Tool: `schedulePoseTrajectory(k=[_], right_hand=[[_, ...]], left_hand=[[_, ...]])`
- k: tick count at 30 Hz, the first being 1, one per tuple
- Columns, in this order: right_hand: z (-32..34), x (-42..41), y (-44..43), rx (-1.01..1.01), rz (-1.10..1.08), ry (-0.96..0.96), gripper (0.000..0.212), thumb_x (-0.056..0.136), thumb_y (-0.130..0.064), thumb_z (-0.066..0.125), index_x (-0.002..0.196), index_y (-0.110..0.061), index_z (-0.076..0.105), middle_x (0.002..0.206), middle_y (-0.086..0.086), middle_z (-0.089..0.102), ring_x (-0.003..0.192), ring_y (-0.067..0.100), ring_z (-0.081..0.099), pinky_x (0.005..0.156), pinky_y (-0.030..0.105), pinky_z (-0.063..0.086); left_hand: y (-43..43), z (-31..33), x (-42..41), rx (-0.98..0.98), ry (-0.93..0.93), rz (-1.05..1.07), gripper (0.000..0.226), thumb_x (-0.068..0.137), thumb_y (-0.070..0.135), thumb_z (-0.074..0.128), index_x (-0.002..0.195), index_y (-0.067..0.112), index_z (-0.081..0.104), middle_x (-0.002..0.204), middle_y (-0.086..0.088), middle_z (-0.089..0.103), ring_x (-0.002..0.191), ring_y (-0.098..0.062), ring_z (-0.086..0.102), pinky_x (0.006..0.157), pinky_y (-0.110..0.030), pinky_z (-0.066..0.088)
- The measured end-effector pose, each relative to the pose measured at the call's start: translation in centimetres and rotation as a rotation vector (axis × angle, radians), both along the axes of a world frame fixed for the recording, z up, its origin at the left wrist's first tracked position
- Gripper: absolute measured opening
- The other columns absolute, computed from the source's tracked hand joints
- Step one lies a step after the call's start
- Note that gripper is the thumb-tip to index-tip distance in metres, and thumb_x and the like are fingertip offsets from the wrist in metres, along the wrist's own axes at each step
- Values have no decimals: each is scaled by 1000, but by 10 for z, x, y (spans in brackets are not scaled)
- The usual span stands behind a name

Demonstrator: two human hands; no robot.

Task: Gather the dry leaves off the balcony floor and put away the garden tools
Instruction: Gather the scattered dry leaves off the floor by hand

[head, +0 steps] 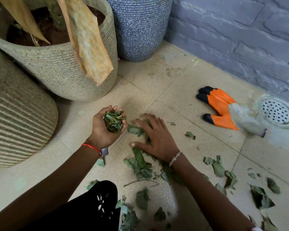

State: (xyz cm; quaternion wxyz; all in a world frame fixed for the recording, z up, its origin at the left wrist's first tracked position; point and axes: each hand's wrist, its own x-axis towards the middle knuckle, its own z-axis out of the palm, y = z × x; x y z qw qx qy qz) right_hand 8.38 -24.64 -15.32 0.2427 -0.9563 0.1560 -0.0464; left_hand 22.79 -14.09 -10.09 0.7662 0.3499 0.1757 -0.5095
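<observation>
Tiled balcony floor [182,90]: left hand [105,129] cups a clump of leaves [113,121]; right hand [154,137] spread flat on scattered leaves [140,165]; glove [223,108] lies far right.

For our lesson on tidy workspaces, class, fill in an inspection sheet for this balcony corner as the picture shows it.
Surface: beige tiled floor, dusty, stained.
Job's things: dry green leaves scattered on the floor; orange and black garden glove lying by the round metal drain.
Clutter: thin twig.
Hands: left hand grips a bunch of leaves; right hand rests flat, fingers spread, on leaves.
Cables: nothing seen.
Surroundings: ribbed beige pots, speckled blue pot, grey brick wall.
</observation>
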Motion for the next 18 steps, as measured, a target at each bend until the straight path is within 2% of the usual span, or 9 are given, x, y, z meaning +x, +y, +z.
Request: schedulePoseTrajectory(k=[3,4,5,7,9,11,13,16,18], right_hand=[[-2,16,11,-30,38,20,62,85,-60,36,139,-30,38,150,0,29,143,26,11,116,43,-1],[-4,18,13,-27,49,-22,52,88,-51,39,132,-24,48,143,2,40,140,26,22,117,43,7],[-5,17,14,-30,44,-98,40,91,-41,43,121,-18,56,131,4,51,132,24,36,115,43,21],[-5,7,10,-8,-22,-250,20,91,-23,50,99,-10,63,105,5,61,105,20,55,91,37,50],[3,-6,6,151,-95,-283,15,90,-16,52,91,-6,62,98,4,59,90,16,56,74,34,52],[14,-20,5,326,-92,-285,23,91,-26,48,95,-7,60,106,2,57,92,14,56,77,27,49],[22,-31,12,389,-17,-180,42,89,-46,46,114,-14,55,125,-2,48,106,10,52,85,22,46],[16,-39,31,153,81,24,72,76,-72,46,134,-32,39,144,-2,31,131,16,33,106,35,32],[6,-38,44,-102,108,15,72,74,-75,42,131,-33,42,139,3,41,132,28,36,111,46,23]], left_hand=[[4,-1,4,3,-8,-3,24,91,28,47,70,19,55,74,4,58,68,-9,52,54,-16,48],[5,-1,4,4,-11,-6,24,91,28,46,70,19,54,73,4,57,68,-9,53,54,-16,48],[6,-2,5,6,-14,-10,24,91,28,46,69,19,53,73,4,57,67,-9,53,54,-16,48],[8,-4,5,11,-18,-17,24,90,27,47,69,19,53,73,4,57,66,-9,53,54,-16,48],[9,-6,4,17,-20,-27,19,86,26,49,69,19,53,73,4,57,66,-9,53,54,-16,48],[7,-6,2,9,-22,-43,11,78,25,53,69,19,53,73,4,57,67,-9,53,54,-16,48],[5,-7,-1,-9,-22,-61,9,75,25,54,68,19,53,74,4,57,67,-9,53,54,-16,48],[2,-8,-4,-31,-31,-77,9,75,25,54,68,19,51,74,4,56,67,-9,52,54,-16,48],[1,-8,-5,-37,-37,-81,10,75,25,53,68,19,52,74,3,56,67,-9,52,54,-17,48]])
